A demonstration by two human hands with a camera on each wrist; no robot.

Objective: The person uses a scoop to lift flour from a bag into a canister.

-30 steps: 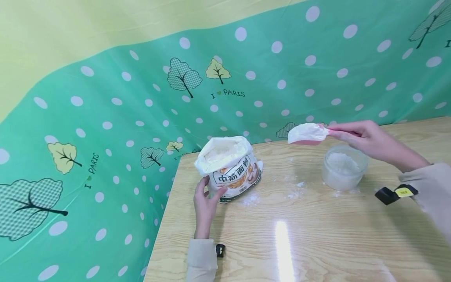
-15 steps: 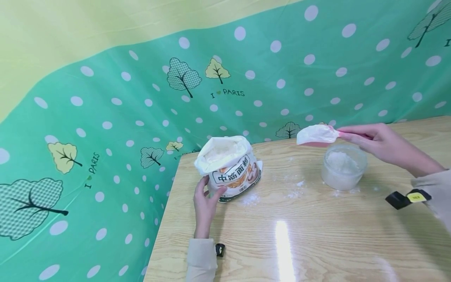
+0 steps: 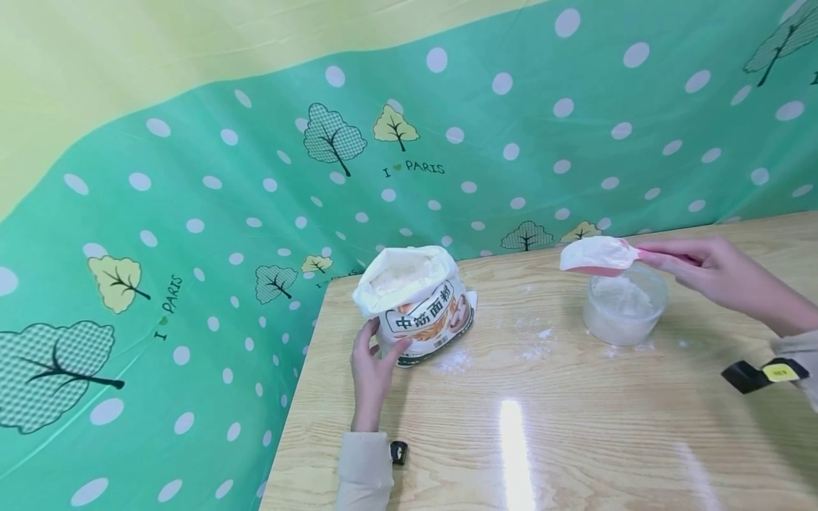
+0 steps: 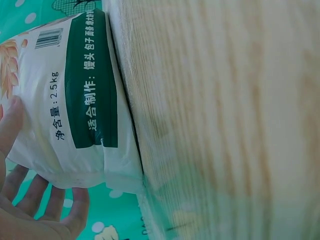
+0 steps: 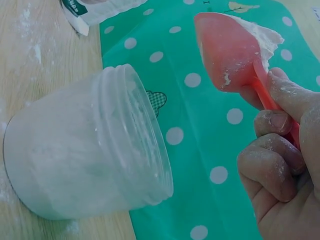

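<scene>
A white bag of flour stands on the table with its top folded wide, flour showing inside. My left hand holds its lower left side, thumb on the printed front and fingers bent around the side. In my right hand I grip the handle of a pink scoop heaped with flour. The scoop hangs level above the back left rim of a clear round jar, which is partly filled with flour. White powder dusts the right-hand fingers.
The wooden table has spilled flour between the bag and the jar. Behind it hangs a green curtain with white dots and trees, close to the table's back edge. The curtain also hangs along the left side.
My right hand has moved to the right and slightly down, bringing the loaded scoop from left of the jar to over its rim. The left hand and the bag have stayed put.
</scene>
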